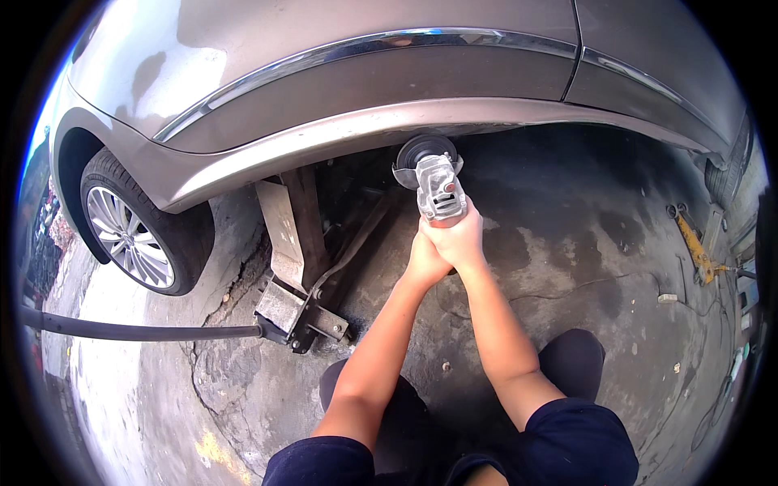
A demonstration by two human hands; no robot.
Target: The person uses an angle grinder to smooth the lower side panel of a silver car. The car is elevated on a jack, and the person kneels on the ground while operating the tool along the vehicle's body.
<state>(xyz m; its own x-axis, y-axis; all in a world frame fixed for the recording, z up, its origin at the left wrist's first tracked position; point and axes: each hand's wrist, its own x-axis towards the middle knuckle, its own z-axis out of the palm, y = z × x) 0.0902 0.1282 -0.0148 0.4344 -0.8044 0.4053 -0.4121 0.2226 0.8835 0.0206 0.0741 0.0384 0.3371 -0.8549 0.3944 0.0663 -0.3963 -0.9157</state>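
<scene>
Both of my arms stretch forward, and my hands are wrapped together round the body of an angle grinder [438, 185]. My left hand [424, 257] grips from the left side, my right hand [460, 235] from the right, overlapping it. The grinder's dark round disc [425, 150], partly ringed by a metal guard, faces the lower edge of the car's sill [340, 139]. Whether the disc touches the sill I cannot tell. Above is the grey-brown car door [454, 77] with a chrome strip [365, 44]. My hands hide the grinder's rear end.
A floor jack [293, 312] stands under the car at left, its long handle [146, 327] reaching left. Beyond it is a wheel [134, 227]. A yellow metal tool [695, 247] lies at right, near a thin cable [579, 285] on the stained concrete floor [519, 324].
</scene>
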